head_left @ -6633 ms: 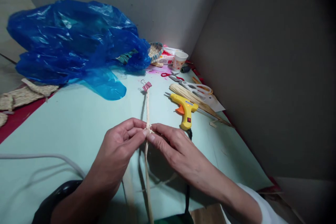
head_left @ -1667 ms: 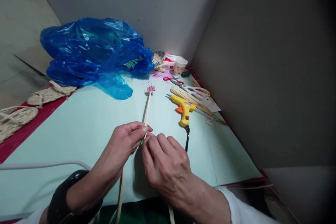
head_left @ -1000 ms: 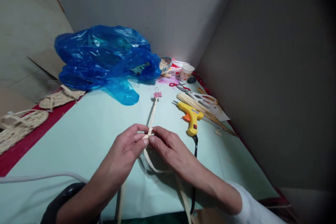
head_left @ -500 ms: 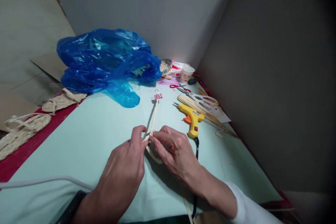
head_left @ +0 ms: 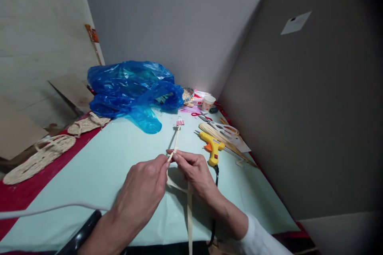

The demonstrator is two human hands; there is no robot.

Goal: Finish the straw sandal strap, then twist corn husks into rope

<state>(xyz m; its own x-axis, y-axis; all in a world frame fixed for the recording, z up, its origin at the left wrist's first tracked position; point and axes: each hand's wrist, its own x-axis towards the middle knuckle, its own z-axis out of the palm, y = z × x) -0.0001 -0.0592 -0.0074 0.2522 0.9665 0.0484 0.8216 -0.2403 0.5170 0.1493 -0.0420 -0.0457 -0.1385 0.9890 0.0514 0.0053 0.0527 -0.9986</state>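
Observation:
A pale, narrow braided strip (head_left: 177,137) runs from a pink binder clip (head_left: 180,122) on the table towards me, drawn straight. At its near end my left hand (head_left: 146,183) pinches a strand between thumb and finger. My right hand (head_left: 194,171) is closed on the braid just beside it, the fingertips of both hands almost touching. One loose flat strand (head_left: 190,215) hangs from under my right hand past the table's front edge. Another loops below the fingers. The exact crossing of the strands is partly hidden by my fingertips.
A yellow glue gun (head_left: 212,147) with a black cord lies right of my hands. Beyond it are a straw bundle (head_left: 218,135), white-handled scissors (head_left: 224,128) and a paper cup (head_left: 208,102). A blue plastic bag (head_left: 128,87) sits at the back left; woven soles (head_left: 42,159) lie along the left edge.
The view has tilted upward. My left index finger, raised before, has come down into a pinch. The loose strand now hangs visibly in front of my right wrist.

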